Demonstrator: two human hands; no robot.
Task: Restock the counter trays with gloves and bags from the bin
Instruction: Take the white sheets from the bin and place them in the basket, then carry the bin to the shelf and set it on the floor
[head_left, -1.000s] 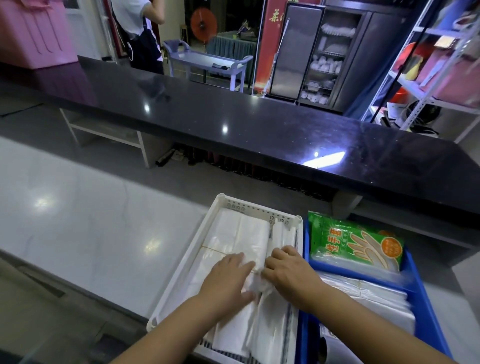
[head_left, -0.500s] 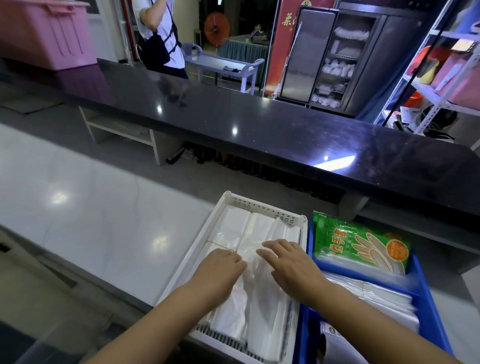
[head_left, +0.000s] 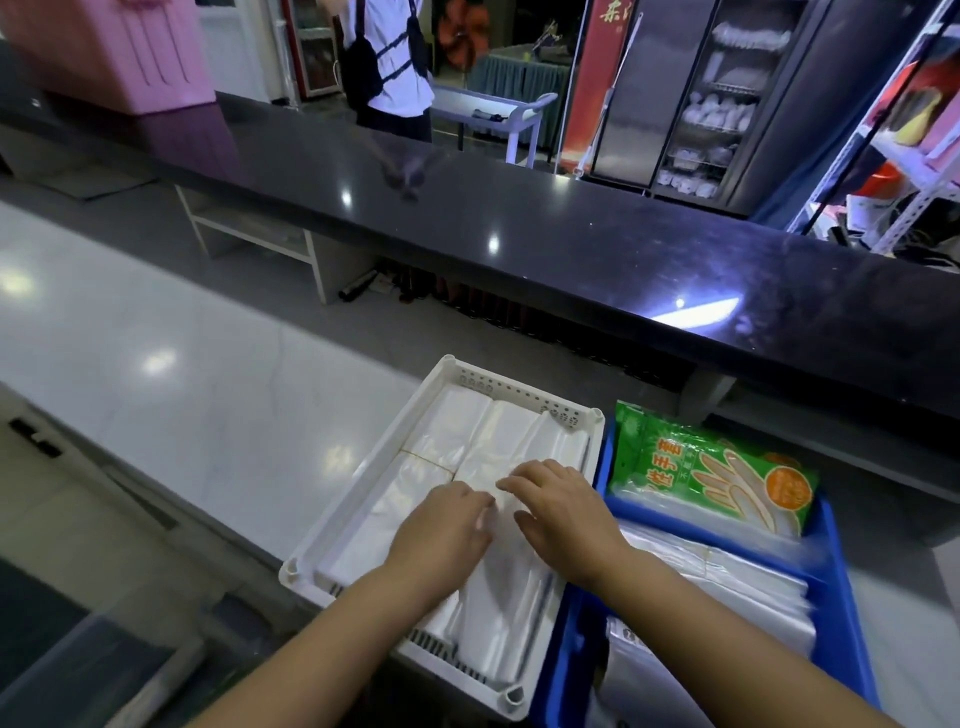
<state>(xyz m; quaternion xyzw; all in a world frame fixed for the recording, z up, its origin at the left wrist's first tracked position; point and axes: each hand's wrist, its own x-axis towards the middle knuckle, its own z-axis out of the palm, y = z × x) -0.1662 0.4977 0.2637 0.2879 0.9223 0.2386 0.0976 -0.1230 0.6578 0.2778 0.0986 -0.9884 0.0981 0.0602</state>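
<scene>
A white slotted tray (head_left: 363, 473) sits on the pale counter and holds bundles of clear plastic bags (head_left: 470, 431) laid side by side. My left hand (head_left: 447, 530) rests on the bags near the tray's middle, fingers loosely bent. My right hand (head_left: 561, 509) lies flat beside it, fingers spread over the bags. To the right, a blue bin (head_left: 841, 613) holds a green packet of disposable gloves (head_left: 706, 467) leaning at its far end and more stacked clear bags (head_left: 727, 577).
A dark raised countertop (head_left: 519, 218) runs across behind the tray. A person in a white shirt (head_left: 395, 62) stands beyond it. A pink bin (head_left: 109, 52) sits at the far left. The pale counter (head_left: 182, 395) stretches left of the tray.
My hands have flattened and smoothed the bunched bags in the tray, with the fingers now spread out. The view has shifted left.
</scene>
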